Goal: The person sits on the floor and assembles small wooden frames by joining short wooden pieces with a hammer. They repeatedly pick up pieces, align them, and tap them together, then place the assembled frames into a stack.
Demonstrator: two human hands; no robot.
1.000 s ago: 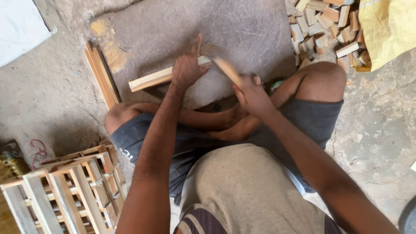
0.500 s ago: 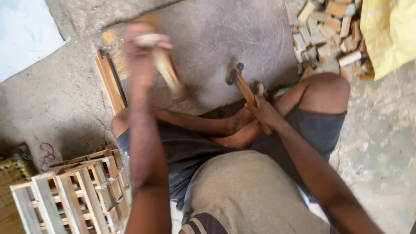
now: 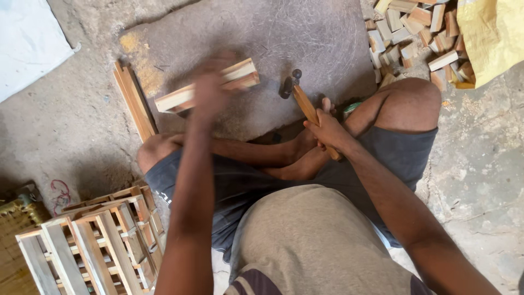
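I sit cross-legged on the ground before a flat grey stone slab [image 3: 311, 38]. A joined pair of pale wooden slats [image 3: 237, 75] lies sharp and still on the slab. My left hand [image 3: 210, 93] is a moving blur right over its middle, and its grip is unclear. My right hand [image 3: 327, 128] is closed round the wooden handle of a hammer [image 3: 299, 95]. The dark hammer head rests low on the slab, just right of the slats.
Thin wooden strips [image 3: 134, 104] lie along the slab's left edge. A heap of small wood blocks [image 3: 415, 33] and a yellow sack [image 3: 491, 33] sit at the top right. Slatted wooden crates [image 3: 93, 240] stand at the lower left, and a white sheet [image 3: 27, 38] at the top left.
My left hand lifted the slat piece off the slab, then brought it back down flat. My right hand lowered the hammer to the slab's right side.
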